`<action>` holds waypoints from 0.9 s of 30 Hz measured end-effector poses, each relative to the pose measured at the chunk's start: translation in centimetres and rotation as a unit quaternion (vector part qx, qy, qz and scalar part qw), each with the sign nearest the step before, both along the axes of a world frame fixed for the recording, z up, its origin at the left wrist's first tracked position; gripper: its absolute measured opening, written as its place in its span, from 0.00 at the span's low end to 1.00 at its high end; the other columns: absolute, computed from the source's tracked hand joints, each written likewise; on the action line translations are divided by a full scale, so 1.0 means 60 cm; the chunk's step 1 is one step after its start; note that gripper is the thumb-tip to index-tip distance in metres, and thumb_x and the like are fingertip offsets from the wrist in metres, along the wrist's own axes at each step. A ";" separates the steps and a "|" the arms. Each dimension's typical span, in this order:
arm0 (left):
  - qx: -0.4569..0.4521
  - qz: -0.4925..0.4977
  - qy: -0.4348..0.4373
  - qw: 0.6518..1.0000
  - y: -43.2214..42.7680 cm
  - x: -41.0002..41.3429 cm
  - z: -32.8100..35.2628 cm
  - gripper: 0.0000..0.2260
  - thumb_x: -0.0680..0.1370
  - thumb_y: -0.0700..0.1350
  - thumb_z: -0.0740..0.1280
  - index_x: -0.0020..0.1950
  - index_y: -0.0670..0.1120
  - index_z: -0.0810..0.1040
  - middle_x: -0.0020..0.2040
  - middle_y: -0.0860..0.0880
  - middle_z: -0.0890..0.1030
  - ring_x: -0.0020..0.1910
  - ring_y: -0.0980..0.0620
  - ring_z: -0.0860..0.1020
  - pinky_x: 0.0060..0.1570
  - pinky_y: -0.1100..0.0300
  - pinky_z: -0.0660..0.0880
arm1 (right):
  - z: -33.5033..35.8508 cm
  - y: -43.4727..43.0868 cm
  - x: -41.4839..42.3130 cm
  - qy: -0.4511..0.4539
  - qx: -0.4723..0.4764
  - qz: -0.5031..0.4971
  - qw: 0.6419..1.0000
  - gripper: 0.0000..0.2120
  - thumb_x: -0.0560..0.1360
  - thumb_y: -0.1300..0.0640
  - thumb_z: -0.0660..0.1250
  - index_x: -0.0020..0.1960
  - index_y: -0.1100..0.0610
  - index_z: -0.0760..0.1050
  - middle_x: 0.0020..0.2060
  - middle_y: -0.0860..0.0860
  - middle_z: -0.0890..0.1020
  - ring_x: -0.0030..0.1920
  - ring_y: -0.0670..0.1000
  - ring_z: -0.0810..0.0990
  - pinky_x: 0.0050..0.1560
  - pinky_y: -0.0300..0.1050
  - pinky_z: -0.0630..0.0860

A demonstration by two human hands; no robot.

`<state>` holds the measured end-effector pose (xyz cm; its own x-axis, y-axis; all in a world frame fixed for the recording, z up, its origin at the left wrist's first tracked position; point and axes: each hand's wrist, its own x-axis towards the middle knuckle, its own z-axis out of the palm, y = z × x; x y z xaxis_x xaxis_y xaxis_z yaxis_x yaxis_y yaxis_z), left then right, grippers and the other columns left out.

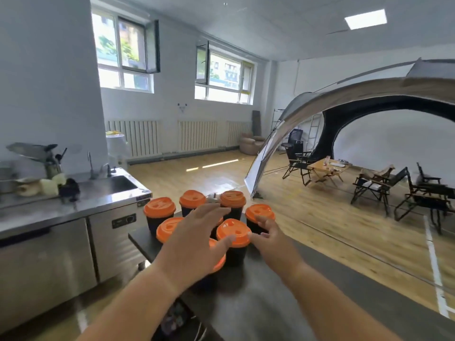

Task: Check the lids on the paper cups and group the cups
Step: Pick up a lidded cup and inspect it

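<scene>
Paper cups [153, 223] stand upright, long axes vertical and orange lids [159, 207] facing up, clustered at the far end of the dark counter [258, 291]. The left hand [197, 239] is spread flat over the cluster. The right hand [268, 235], fingers loosely extended, touches one lid's rim.

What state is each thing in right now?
Paper cups: upright on the dark table.
Orange lids: on, where visible.
Left hand: open, spread over the front cups.
Right hand: open, beside the middle lid.
Window sashes: swung open.
</scene>
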<state>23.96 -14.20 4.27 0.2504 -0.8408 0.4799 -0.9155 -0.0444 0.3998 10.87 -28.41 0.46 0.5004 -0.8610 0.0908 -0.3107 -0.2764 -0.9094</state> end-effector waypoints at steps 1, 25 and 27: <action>0.031 0.002 -0.007 0.999 -0.006 0.012 -0.014 0.27 0.76 0.63 0.62 0.74 0.62 0.60 0.76 0.62 0.60 0.74 0.60 0.59 0.72 0.62 0.60 | -0.002 -0.003 0.020 0.026 -0.025 0.007 0.999 0.25 0.78 0.51 0.65 0.73 0.47 0.63 0.71 0.50 0.68 0.70 0.51 0.67 0.62 0.44 0.67; 0.092 -0.139 -0.043 0.985 -0.138 -0.249 0.006 0.33 0.73 0.66 0.65 0.74 0.59 0.61 0.73 0.57 0.66 0.70 0.51 0.66 0.66 0.52 0.70 | 0.077 -0.029 -0.367 0.091 -0.101 -0.203 0.970 0.31 0.72 0.40 0.71 0.71 0.48 0.68 0.60 0.47 0.73 0.57 0.49 0.72 0.52 0.44 0.71; 0.090 -0.188 -0.060 0.976 -0.147 -0.360 0.014 0.32 0.73 0.65 0.65 0.74 0.58 0.62 0.73 0.56 0.66 0.69 0.51 0.67 0.65 0.53 0.70 | 0.086 -0.009 -0.491 0.090 -0.097 -0.248 0.960 0.30 0.71 0.40 0.72 0.69 0.48 0.70 0.59 0.47 0.75 0.57 0.50 0.75 0.53 0.46 0.73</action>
